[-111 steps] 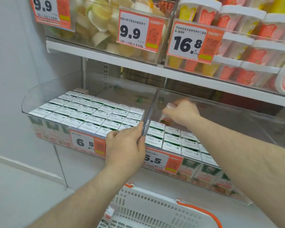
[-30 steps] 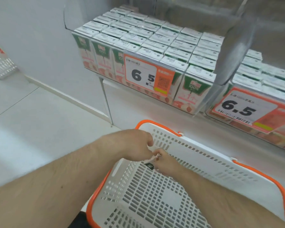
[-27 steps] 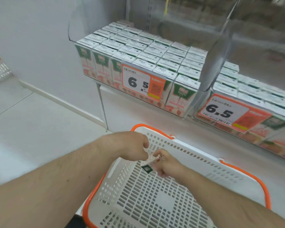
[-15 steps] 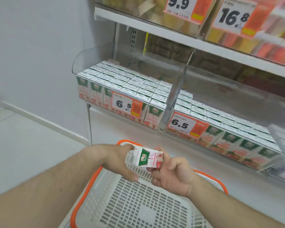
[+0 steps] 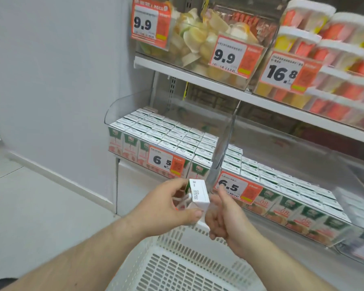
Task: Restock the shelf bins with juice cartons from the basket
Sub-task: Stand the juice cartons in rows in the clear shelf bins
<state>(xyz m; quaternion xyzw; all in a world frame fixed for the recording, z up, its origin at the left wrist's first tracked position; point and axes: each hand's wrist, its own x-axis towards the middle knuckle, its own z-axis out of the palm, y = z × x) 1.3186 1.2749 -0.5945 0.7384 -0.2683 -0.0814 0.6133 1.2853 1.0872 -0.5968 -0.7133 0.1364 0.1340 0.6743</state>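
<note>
— carton [image 5: 198,193]?
— above the basket [image 5: 172,267], below the left bin [image 5: 166,141]; the left hand [image 5: 172,203] grips it.
— right hand [image 5: 223,215]?
— beside the carton, fingers loosely curled, holding nothing.

We see a white juice carton [image 5: 198,195] with black print, shelved cartons [image 5: 199,171] white-topped with green and pink fronts, a white perforated basket [image 5: 177,267], and orange-and-white price tags [image 5: 166,161] bearing black numerals.
</note>
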